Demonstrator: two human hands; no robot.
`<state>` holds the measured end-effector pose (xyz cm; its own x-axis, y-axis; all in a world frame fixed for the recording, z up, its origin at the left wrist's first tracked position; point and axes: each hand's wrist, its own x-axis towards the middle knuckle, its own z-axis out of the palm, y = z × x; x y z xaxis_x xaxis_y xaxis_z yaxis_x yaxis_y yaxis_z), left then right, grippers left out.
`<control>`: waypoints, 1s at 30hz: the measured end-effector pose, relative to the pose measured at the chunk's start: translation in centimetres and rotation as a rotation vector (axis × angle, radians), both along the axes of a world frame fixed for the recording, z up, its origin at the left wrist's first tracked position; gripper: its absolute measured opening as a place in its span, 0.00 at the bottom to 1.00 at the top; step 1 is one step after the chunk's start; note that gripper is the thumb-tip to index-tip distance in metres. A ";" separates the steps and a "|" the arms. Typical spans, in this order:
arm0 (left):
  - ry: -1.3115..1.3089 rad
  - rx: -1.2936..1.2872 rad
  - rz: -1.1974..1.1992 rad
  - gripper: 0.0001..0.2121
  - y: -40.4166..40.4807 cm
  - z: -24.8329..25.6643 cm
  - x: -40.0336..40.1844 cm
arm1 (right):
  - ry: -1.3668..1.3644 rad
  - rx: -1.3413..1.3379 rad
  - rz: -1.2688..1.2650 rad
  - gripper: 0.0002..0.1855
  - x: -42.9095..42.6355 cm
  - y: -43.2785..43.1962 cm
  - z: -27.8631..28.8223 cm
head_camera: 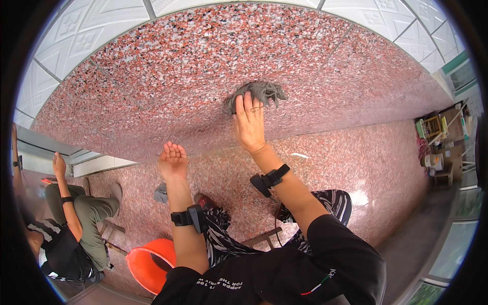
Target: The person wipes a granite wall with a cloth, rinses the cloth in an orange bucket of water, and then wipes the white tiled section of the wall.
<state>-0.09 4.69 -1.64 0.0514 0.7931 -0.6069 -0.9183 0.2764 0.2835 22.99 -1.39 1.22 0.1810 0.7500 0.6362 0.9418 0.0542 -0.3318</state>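
My right hand presses a crumpled grey cloth flat-fingered against the red-and-white speckled stone wall. Part of the cloth bunches out beyond the fingertips, and the rest lies hidden under them. My left hand is raised lower and to the left, palm up with its fingers a little curled, and holds nothing. Whether it touches the wall I cannot tell. A second grey cloth lies on the speckled floor, left of my left forearm. Both wrists wear black strapped devices.
An orange bucket stands beside my left elbow. At the left, a co-worker sits on a low stool near the wall. A wooden stool is between my legs. Boxes and cans are piled at the far right. White embossed tiles top the stone.
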 end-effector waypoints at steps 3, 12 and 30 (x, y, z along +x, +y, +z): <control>-0.001 0.023 0.007 0.08 0.1 -0.4 -0.3 | -0.213 0.092 -0.113 0.31 5.5 -1.0 1.1; -0.006 0.035 -0.014 0.09 0.1 -0.5 -0.4 | 0.747 0.514 -0.651 0.29 20.2 -3.9 3.3; 0.132 0.016 -0.002 0.09 -0.9 1.1 -0.8 | -0.326 0.265 -0.338 0.31 14.1 -3.9 8.5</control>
